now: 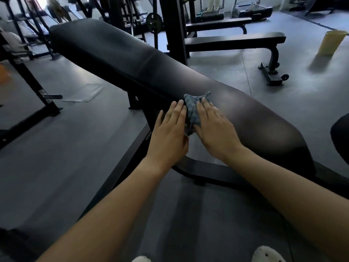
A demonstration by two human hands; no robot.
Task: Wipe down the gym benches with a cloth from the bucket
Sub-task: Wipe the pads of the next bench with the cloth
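Left grip (170,133) and right grip (215,129): fingers straight, flat, pressing the blue-grey cloth (192,110) onto the bench pad (117,53). The pad's long axis runs ahead and left, probably the wiping line. Yellow bucket (330,44) well apart, right.

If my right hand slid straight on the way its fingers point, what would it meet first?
The blue cloth that the right hand presses on; beyond it, apparently only bare bench pad.
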